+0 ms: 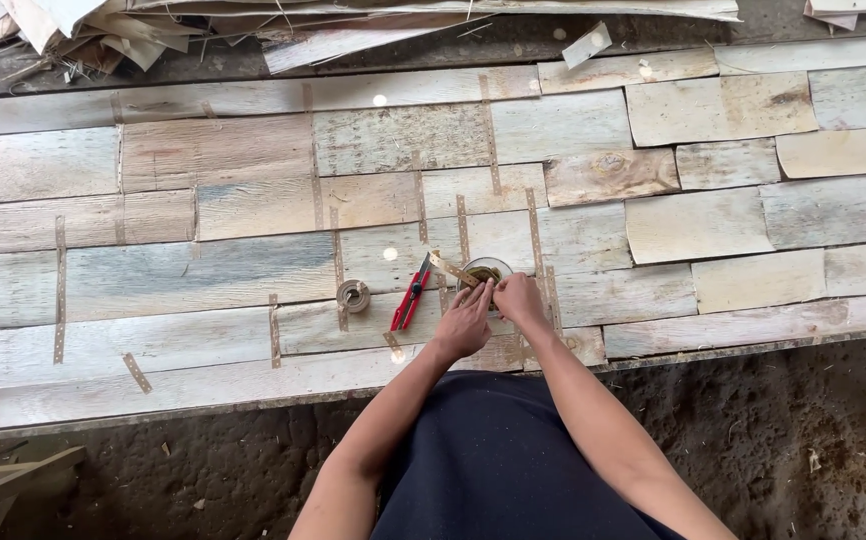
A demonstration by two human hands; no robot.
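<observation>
The person is leaning over a long bench (pixel 73 400) covered with thin wood veneer sheets (pixel 253 270) laid edge to edge. Many seams on the near and left part are already carrying short strips of brown perforated tape (pixel 60 290); the pieces to the right (pixel 698 225) are lying loose, overlapping, with no tape showing on them. Judging from that, the joining looks partly done, with the right side still waiting.

Both hands are meeting at a small clear dish (pixel 485 270) resting on the veneer near the middle of the near edge. The left hand (pixel 465 322) is reaching with its fingers pressed together at the dish's rim, and the right hand (pixel 519 297) is curling beside it; they seem to be pinching a tape strip (pixel 447 265) trailing out leftward, though the exact grip is too small to tell. A red utility knife (pixel 412 294) is lying just left of the hands, and a tape roll (pixel 354 295) is sitting further left.
</observation>
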